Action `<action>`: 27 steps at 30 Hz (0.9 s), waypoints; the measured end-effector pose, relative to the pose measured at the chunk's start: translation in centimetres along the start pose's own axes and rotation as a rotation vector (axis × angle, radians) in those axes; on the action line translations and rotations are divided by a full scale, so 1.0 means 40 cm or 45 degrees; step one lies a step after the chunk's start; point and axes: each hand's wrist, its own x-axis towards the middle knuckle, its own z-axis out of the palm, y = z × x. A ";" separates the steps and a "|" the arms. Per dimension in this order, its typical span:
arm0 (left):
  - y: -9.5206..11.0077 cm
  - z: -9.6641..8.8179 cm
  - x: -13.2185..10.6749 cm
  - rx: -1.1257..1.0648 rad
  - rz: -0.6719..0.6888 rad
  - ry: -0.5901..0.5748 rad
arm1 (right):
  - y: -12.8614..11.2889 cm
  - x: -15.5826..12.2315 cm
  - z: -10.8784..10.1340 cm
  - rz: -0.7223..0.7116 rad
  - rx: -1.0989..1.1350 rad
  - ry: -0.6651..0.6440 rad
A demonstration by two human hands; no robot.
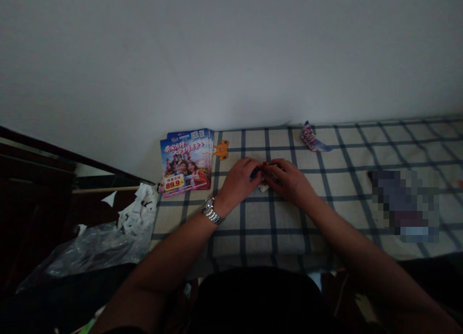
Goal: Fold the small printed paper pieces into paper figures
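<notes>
Both hands meet over the checked cloth, pinching a small folded piece of printed paper (264, 187) between them. My left hand (239, 182) has its fingers closed on the paper's left side, and a metal watch circles that wrist. From the right, my right hand (292, 182) grips the other side with bent fingers. Red, blue and white bits of the paper show, but the fingers cover most of it. To the left lies a stack of printed flyers (186, 162) in blue and pink. Farther back on the right rests a folded, crumpled-looking flyer (311, 138).
A checked tablecloth (231, 237) covers the table against a pale wall (231, 59). An orange bear figure (221, 150) shows beside the stack. On the right lies a blurred-out dark object (401, 199). Clear plastic (104, 244) and torn white paper (139, 208) are off the left edge.
</notes>
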 end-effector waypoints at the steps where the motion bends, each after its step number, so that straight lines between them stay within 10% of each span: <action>1: 0.000 0.000 0.000 0.001 -0.002 0.000 | 0.001 0.000 0.000 0.001 0.008 0.004; 27: -0.006 0.002 -0.003 0.085 0.090 -0.075 | 0.009 0.004 -0.020 0.111 0.209 0.074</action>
